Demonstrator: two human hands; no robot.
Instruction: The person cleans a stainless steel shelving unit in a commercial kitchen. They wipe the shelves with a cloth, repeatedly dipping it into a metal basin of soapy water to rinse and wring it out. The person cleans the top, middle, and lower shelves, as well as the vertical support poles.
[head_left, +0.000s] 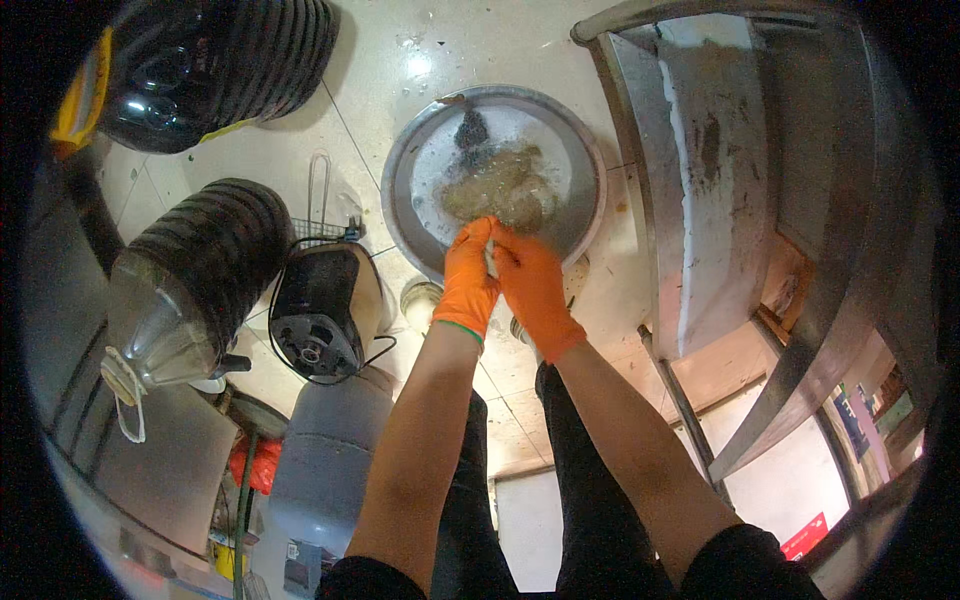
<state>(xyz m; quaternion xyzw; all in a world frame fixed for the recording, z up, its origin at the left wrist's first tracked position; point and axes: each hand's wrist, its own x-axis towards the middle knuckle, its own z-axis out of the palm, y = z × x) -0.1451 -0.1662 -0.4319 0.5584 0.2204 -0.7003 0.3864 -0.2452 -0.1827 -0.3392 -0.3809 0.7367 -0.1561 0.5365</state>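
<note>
A round metal basin (397, 187) of cloudy water sits on the tiled floor before me. A brownish, blurred mass (499, 187) lies in its middle, and a dark clump (471, 129) is towards the far side. Both hands wear orange gloves and meet over the basin's near rim. My left hand (471, 274) has its fingers drawn together at the tips. Against it is my right hand (531, 285), blurred, with its fingers curled. A narrow pale thing (491, 259) shows between them; what it is, and which hand grips it, I cannot tell.
On the left stand a large ribbed plastic water bottle (202, 277), a black appliance (322, 311) with a cord, and a grey cylinder (330, 457). Another dark ribbed bottle (225, 67) lies at the far left. A metal panel (712, 187) borders the right side.
</note>
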